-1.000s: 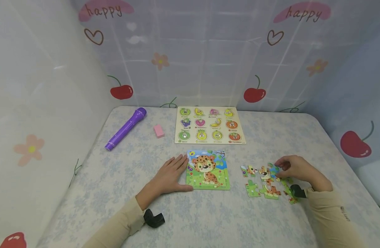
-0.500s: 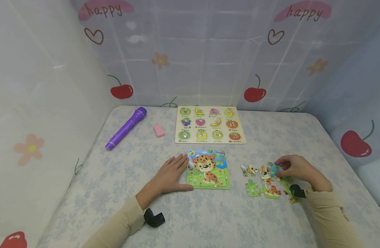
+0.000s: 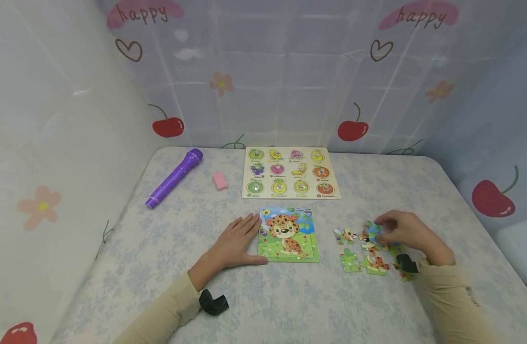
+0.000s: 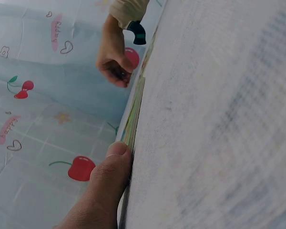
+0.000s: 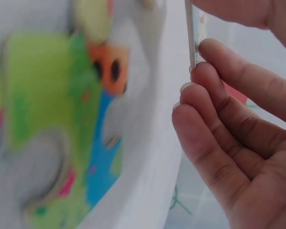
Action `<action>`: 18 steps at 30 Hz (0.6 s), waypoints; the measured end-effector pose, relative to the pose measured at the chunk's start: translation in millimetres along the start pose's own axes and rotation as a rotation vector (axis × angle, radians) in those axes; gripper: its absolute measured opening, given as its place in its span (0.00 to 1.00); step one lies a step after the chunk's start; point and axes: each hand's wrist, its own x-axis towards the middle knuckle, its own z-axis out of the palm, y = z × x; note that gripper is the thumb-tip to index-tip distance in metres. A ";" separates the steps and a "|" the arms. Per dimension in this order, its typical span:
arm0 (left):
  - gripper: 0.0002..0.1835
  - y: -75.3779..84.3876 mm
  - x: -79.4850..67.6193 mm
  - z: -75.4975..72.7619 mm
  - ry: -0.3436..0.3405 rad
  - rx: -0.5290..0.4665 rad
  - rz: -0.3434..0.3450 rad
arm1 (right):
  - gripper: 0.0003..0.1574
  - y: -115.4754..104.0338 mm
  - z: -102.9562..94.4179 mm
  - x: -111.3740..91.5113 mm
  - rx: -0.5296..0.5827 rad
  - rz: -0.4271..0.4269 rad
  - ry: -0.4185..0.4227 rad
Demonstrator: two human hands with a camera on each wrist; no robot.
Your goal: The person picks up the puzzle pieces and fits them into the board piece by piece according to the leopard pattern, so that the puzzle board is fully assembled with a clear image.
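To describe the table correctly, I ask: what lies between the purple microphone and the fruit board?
A pink block lies between them, in the head view.

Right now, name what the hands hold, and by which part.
The right hand pinches a blue puzzle piece by its edges; the left hand grips nothing.

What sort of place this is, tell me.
Probably an indoor play nook: cherry-printed sheeting on three sides, with leopard jigsaw pieces and a fruit puzzle board laid out within.

Pale table [image 3: 263, 301] with 1 purple microphone [image 3: 173, 180], 1 pink block [image 3: 220, 181], fruit board [image 3: 267, 183], leopard picture [image 3: 288, 234], puzzle pieces [image 3: 350, 261]
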 end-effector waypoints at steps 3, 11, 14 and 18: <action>0.60 0.0 0.1 -0.1 -0.003 -0.001 0.001 | 0.24 -8.8 0.9 3.1 0.002 -0.008 0.006; 0.60 -1.3 0.2 -0.4 0.001 0.007 -0.002 | 0.22 -37.0 4.1 15.9 -0.046 -0.132 0.025; 0.60 -1.6 0.3 0.8 0.007 0.003 0.003 | 0.20 -46.8 5.4 20.4 -0.053 -0.184 0.028; 0.61 -1.7 0.8 2.9 0.007 0.013 0.008 | 0.19 -58.1 7.7 25.5 -0.061 -0.225 0.027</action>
